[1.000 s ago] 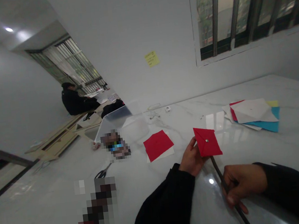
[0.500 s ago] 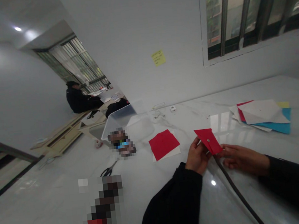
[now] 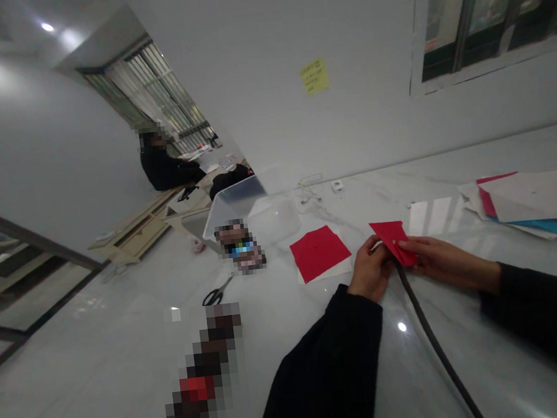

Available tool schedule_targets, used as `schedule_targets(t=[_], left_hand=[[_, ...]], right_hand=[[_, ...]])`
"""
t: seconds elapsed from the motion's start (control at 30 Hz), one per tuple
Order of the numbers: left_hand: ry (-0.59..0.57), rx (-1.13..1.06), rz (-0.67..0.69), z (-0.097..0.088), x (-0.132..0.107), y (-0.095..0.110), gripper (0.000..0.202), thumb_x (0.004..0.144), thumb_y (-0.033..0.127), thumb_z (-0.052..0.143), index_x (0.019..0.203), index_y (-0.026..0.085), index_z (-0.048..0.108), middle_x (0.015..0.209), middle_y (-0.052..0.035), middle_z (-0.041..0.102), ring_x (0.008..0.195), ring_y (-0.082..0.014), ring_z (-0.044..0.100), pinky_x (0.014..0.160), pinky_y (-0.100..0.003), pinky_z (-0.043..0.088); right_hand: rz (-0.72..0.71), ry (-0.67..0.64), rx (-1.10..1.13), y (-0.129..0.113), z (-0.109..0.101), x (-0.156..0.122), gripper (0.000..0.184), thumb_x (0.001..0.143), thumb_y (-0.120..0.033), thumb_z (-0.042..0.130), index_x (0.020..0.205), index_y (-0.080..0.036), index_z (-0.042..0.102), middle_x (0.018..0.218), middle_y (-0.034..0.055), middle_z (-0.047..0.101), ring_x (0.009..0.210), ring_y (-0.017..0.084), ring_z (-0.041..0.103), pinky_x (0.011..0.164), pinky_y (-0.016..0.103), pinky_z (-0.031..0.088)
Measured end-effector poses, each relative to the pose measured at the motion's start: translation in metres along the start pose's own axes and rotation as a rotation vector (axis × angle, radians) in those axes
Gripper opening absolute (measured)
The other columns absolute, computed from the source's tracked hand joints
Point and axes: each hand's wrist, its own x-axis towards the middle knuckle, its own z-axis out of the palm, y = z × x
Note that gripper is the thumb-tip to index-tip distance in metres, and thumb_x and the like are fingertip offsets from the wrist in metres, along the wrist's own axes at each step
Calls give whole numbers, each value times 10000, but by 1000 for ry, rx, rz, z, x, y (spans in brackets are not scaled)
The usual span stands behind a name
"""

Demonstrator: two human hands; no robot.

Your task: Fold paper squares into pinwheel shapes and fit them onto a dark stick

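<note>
Red folded paper [image 3: 393,244] sits at the top of a thin dark stick [image 3: 437,345], with a small metal pin [image 3: 393,241] near the paper's middle. Both are held just above the white marble bench [image 3: 296,361], and the stick slants down past the bottom of the view. The left hand [image 3: 370,269] is curled, its fingers closed around the paper's lower left edge. The right hand [image 3: 445,260] comes in from the side with its fingers close together and nearly straight, and its fingertips [image 3: 406,245] pinch the paper's right part. Black sleeves cover both forearms.

Left of the hands, a flat red paper square [image 3: 320,252] lies on a white sheet [image 3: 326,272]. To the right, a loose stack of white, red, blue and yellow paper [image 3: 533,197] lies on the bench. Farther off stand a clear plastic tub [image 3: 259,214] and black-handled scissors [image 3: 215,295], beside two blurred objects that cannot be made out. Across the room, a seated person [image 3: 167,164] in dark clothes works apart from the bench.
</note>
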Motion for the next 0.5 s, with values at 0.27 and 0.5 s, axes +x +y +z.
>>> schedule_targets(t=[0.27, 0.5], left_hand=[[-20, 27, -7, 0, 1, 1, 353, 681, 191, 788, 1019, 127, 705, 1034, -114, 734, 903, -202, 683, 856, -323, 513], [-7, 87, -19, -4, 4, 2, 428, 679, 202, 785, 1088, 135, 680, 1012, -112, 736, 879, -197, 684, 845, -320, 513]], right_hand=[[-98, 19, 19, 1, 1, -3, 282, 850, -402, 725, 1062, -216, 723, 1025, 44, 712, 883, 168, 630, 782, 280, 528], [-120, 42, 18, 2, -2, -3, 320, 814, -425, 750, 1047, -209, 719, 946, 32, 692, 772, 149, 591, 683, 270, 501]])
